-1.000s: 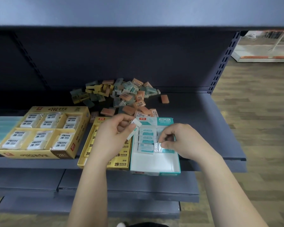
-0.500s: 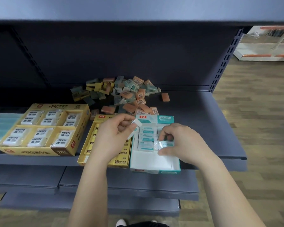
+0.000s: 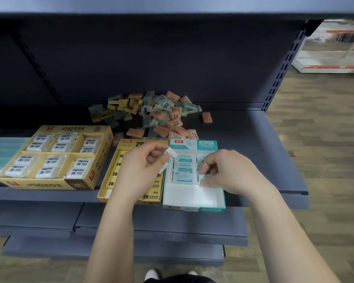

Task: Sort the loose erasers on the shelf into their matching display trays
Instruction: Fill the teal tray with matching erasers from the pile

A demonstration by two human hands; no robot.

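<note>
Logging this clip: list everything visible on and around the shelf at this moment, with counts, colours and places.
shelf: one, dark grey, across the middle
loose eraser pile: many, orange, yellow and teal, back of shelf
stray eraser: one, orange, right of the pile
big tray: one, yellow, six compartments of white wrapped erasers, left
narrow tray: one, yellow, centre, partly under left hand
teal tray: one, teal and white, right of narrow tray, back half filled
white eraser: at least one, in left hand
teal-label eraser: one, in teal tray, under right fingers
left hand: holds white eraser
right hand: pinches teal-label eraser
</note>
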